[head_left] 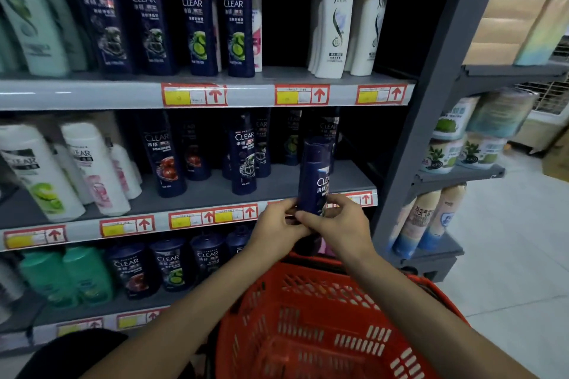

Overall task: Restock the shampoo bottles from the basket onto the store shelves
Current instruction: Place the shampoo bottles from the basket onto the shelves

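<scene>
Shampoo bottle [315, 175] — dark blue, upright, gripped at its base by both hands in front of the middle shelf [215, 188].

Up and to the left of the hands, white bottles [92, 169] lean on that middle shelf, then dark blue Clear bottles [243, 154] stand nearer in. The left hand [277, 228] clasps the lower left side of the held bottle, fingers wrapped round it; the right hand [335, 224] grips the lower right side, thumb across the front. The bottle's cap rises above the hands, level with the shelf's back row — its base is at the shelf's front edge with the red price tags [212, 217]. Below the forearms sits the red basket [311, 326]; no bottles show in its visible part.
</scene>
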`<state>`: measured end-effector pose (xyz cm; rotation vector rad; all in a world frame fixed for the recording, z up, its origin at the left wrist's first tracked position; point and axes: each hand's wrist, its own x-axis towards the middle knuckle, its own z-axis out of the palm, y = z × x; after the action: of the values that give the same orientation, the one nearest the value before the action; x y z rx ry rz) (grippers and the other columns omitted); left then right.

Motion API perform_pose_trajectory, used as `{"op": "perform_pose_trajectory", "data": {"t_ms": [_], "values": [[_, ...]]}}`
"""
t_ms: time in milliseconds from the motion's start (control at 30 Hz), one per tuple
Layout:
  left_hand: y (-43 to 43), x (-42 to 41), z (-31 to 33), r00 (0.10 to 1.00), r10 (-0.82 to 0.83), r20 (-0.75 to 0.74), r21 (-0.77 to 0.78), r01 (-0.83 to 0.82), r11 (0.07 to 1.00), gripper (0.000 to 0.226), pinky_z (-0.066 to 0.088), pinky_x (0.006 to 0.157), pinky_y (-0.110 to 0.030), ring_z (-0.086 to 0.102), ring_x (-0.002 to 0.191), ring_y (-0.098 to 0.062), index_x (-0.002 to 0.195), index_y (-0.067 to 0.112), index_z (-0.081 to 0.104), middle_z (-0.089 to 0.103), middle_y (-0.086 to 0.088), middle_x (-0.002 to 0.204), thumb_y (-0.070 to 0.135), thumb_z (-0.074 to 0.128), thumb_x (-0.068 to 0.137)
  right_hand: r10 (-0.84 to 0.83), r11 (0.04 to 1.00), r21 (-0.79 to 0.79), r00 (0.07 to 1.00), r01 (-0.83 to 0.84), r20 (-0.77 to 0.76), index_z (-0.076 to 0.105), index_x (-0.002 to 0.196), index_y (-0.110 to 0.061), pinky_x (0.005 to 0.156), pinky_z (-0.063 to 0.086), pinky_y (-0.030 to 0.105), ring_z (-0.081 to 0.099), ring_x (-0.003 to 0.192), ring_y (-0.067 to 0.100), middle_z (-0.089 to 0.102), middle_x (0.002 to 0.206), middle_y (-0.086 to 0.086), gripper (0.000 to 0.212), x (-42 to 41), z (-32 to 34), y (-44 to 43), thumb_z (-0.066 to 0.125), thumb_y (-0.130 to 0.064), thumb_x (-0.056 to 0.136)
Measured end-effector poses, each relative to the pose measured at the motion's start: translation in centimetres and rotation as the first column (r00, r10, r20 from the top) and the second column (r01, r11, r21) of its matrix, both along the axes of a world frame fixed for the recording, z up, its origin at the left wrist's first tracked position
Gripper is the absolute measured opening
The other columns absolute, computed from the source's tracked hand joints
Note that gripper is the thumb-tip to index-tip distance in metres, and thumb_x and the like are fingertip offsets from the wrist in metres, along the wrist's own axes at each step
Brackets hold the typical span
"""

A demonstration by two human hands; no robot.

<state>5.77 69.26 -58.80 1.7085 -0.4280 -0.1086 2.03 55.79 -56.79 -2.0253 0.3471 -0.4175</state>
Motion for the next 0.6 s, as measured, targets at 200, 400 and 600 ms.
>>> {"op": "perform_pose_trajectory", "data": {"t_ms": [200,400,600], "values": [[-0.8,6.4,0.7,0.996,0.042,-0.076,-0.003,-0.042,0.999,0.046,0.057,0.083,-0.025,0.072,0.092,-0.02,0.125,0.001,0.063,0.075,-0.008,0.1,-0.007,0.079,0.082,-0.049,0.995,-0.087,0.999,0.049,-0.005,0.059,0.071,-0.035,0.074,0.059,0.037,0.071,0.077,0.015,0.067,0.065,-0.012,0.037,5.8,1.3,-0.4,0.091,-0.052,0.063],[-2.3,11.2,1.1,0.989,0.135,-0.058,-0.027,-0.137,0.99,0.05,0.058,0.089,-0.031,0.073,0.104,-0.025,0.128,0.003,0.052,0.075,-0.015,0.112,-0.005,0.077,0.085,-0.098,0.988,-0.121,0.995,0.096,-0.004,0.072,0.085,-0.021,0.059,0.043,0.027,0.065,0.073,0.014,0.066,0.067,-0.01,0.044,11.4,2.0,-1.2,0.088,-0.056,0.064],[-3.2,16.1,0.1,0.977,0.212,0.007,-0.04,-0.212,0.977,0.046,0.06,0.083,-0.032,0.073,0.098,-0.026,0.125,0.012,0.056,0.075,-0.01,0.107,-0.004,0.076,0.086,-0.098,0.989,-0.104,0.992,0.106,0.077,0.073,0.088,-0.021,0.064,0.051,0.029,0.067,0.071,0.013,0.069,0.069,-0.006,0.042,16.1,1.3,-1.0,0.089,-0.052,0.066]]}}
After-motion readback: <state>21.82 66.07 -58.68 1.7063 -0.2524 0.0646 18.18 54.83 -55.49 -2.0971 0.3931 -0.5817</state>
